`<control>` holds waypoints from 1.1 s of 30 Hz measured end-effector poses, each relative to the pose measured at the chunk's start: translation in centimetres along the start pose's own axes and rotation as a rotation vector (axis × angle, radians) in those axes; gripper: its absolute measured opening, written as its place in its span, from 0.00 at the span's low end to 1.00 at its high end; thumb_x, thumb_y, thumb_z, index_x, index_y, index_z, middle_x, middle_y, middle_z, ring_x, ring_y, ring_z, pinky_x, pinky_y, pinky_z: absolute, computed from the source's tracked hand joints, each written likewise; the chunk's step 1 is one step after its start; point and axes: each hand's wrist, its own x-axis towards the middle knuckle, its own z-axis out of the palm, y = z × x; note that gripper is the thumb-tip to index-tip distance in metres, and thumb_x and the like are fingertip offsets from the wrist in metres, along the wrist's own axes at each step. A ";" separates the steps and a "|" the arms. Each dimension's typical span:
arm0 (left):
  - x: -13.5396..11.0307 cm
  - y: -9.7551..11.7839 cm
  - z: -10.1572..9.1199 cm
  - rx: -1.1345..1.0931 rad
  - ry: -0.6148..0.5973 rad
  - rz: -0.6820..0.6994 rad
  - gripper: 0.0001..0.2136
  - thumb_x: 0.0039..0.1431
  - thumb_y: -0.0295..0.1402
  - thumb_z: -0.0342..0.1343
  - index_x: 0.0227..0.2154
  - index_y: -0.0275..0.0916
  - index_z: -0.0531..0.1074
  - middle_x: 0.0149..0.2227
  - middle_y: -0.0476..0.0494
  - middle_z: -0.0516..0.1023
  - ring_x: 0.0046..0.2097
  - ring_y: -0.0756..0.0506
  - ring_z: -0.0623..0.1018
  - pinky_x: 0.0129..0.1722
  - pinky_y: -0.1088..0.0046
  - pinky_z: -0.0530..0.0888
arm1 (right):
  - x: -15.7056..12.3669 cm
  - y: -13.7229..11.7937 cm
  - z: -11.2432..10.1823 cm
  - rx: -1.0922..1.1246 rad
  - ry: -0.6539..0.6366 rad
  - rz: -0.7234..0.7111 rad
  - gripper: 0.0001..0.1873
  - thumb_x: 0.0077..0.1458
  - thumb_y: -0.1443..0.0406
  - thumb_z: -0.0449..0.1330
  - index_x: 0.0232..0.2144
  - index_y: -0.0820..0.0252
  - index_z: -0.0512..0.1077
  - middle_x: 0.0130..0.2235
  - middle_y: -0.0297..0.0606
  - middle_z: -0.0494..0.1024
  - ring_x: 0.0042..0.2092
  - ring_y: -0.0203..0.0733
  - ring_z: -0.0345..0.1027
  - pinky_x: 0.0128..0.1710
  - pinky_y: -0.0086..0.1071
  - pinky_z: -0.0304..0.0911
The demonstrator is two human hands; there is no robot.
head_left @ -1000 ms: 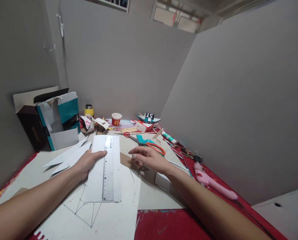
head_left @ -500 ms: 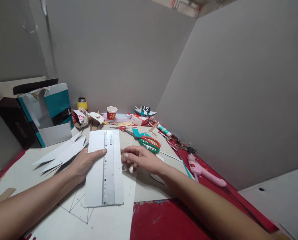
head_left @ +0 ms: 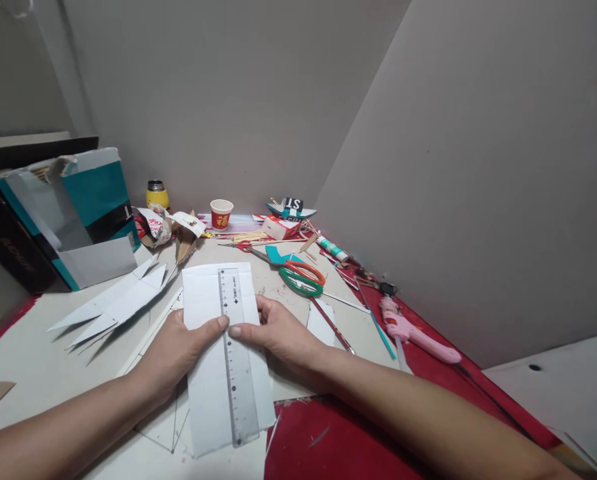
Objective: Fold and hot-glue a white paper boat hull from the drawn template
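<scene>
A clear plastic ruler (head_left: 242, 393) lies lengthwise on a white piece of cardboard (head_left: 203, 387), a little right of its middle. My left hand (head_left: 178, 350) grips the cardboard from the left, its thumb pressed on the ruler's edge and its fingers hidden underneath. From the right, my right hand (head_left: 285, 337) holds the same cardboard, thumb on the ruler close to the left thumb. A dark red pencil (head_left: 334, 327) rests just beyond my right hand. Scissors with orange and green handles (head_left: 302, 279) lie farther back.
Cut white card pieces (head_left: 113, 303) lie to the left, before a torn teal-and-black box (head_left: 98, 207). At the back stand a red paper cup (head_left: 221, 215) and a yellow bottle (head_left: 157, 195). A pink glue gun (head_left: 418, 337) lies on the red surface (head_left: 338, 443) at right.
My right hand has moved from beside the cardboard onto it, thumb on the ruler. The pencil now shows on the table. The cardboard and ruler have shifted nearer and tilted slightly.
</scene>
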 end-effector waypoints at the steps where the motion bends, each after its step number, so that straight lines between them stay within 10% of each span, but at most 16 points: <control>1: 0.0 0.0 0.0 -0.014 -0.037 -0.008 0.23 0.49 0.36 0.67 0.49 0.37 0.75 0.41 0.35 0.83 0.40 0.36 0.82 0.40 0.62 0.77 | 0.0 -0.1 -0.1 0.007 0.002 -0.003 0.25 0.39 0.64 0.73 0.42 0.59 0.73 0.42 0.42 0.80 0.42 0.48 0.75 0.47 0.45 0.68; 8: 0.3 -0.2 -0.6 -0.029 -0.186 -0.097 0.16 0.56 0.38 0.61 0.43 0.31 0.77 0.35 0.34 0.83 0.32 0.42 0.80 0.34 0.68 0.74 | 0.5 -0.9 -1.5 0.110 0.076 0.013 0.26 0.39 0.67 0.72 0.41 0.61 0.69 0.35 0.39 0.82 0.34 0.45 0.77 0.40 0.41 0.71; 33: 1.5 2.0 -1.5 -0.030 0.010 -0.153 0.12 0.52 0.29 0.63 0.40 0.32 0.75 0.29 0.37 0.84 0.26 0.41 0.81 0.26 0.70 0.77 | 2.4 -2.5 -5.0 0.085 0.417 -0.096 0.06 0.51 0.69 0.59 0.34 0.62 0.73 0.23 0.29 0.70 0.19 0.28 0.61 0.13 0.19 0.53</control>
